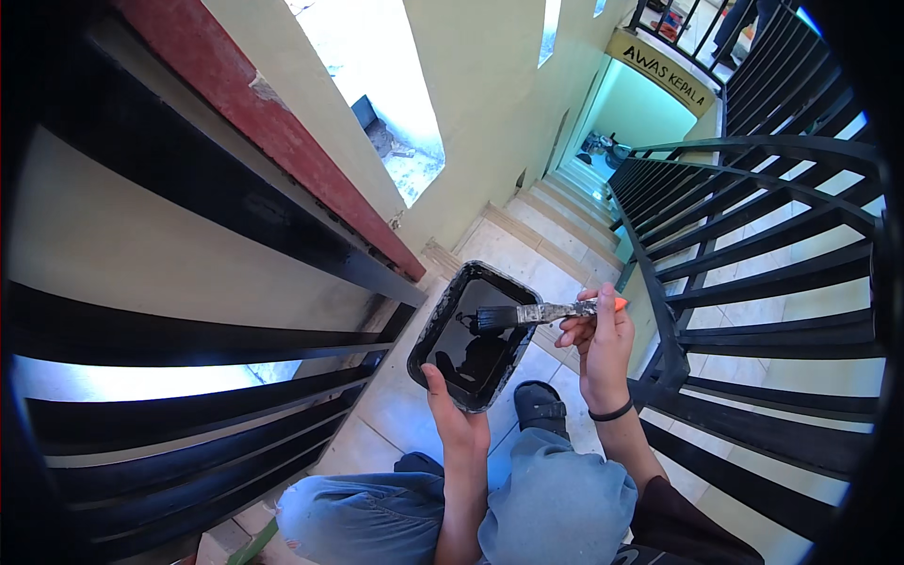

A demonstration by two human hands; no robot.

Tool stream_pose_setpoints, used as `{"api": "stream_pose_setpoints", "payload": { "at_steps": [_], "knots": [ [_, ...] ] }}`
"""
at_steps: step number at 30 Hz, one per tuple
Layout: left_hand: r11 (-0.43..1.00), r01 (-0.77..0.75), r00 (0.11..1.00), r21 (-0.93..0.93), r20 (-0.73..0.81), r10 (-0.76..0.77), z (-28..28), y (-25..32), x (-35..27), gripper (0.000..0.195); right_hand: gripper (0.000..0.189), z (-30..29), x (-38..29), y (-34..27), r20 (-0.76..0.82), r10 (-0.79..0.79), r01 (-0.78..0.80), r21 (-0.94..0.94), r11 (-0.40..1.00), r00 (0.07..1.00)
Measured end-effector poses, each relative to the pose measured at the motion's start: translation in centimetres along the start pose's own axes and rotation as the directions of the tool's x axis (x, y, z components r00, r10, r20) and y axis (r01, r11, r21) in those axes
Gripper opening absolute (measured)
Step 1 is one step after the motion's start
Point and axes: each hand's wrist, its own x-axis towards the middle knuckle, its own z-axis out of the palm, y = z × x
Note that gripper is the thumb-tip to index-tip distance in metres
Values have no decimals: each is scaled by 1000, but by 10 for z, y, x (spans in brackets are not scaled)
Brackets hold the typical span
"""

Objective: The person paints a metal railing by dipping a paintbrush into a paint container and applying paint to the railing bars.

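My left hand [455, 417] holds a rectangular plastic tub [426, 339] from its near side, thumb over the rim and the other fingers hidden beneath. Dark paint [484, 357] lies inside, and the rim is smeared with it. In my right hand [606, 346] is a flat paintbrush [540, 313] with a paint-spattered handle and an orange end. Its black bristles [496, 318] point left over the tub; whether they touch the paint I cannot tell.
Black metal railings stand at left [212, 346] and right [748, 261]. Tiled stairs [558, 219] descend ahead beside a cream wall [487, 106] with openings. A beam [660, 70] bearing writing crosses above the stair bottom. Another person's leg [734, 32] shows at the upper right.
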Motion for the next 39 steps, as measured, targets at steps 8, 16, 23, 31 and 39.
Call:
{"api": "stream_pose_setpoints", "payload": {
  "at_steps": [8, 16, 23, 31, 39],
  "knots": [
    [1000, -17, 1000, -11, -24, 17, -13, 5, 6, 64, 34, 17, -8, -8, 125, -84, 86, -13, 996, 989],
    [999, -39, 999, -20, -10, 38, -24, 9, 11, 66, 37, 54, -2, -29, 305, -239, 268, -56, 962, 922],
    [998, -61, 997, -3, -51, 60, -30, 12, -3, 71, 38, 101, 19, -26, 416, -333, 337, 67, 939, 846],
    [990, -102, 971, 97, -204, 120, -55, 29, -22, 70, 38, 113, 33, 3, 434, -344, 302, 164, 939, 833],
    [979, -137, 959, 150, -229, 170, -69, 35, -26, 75, 30, 122, 46, 36, 425, -281, 191, 243, 951, 860]
  ]
}}
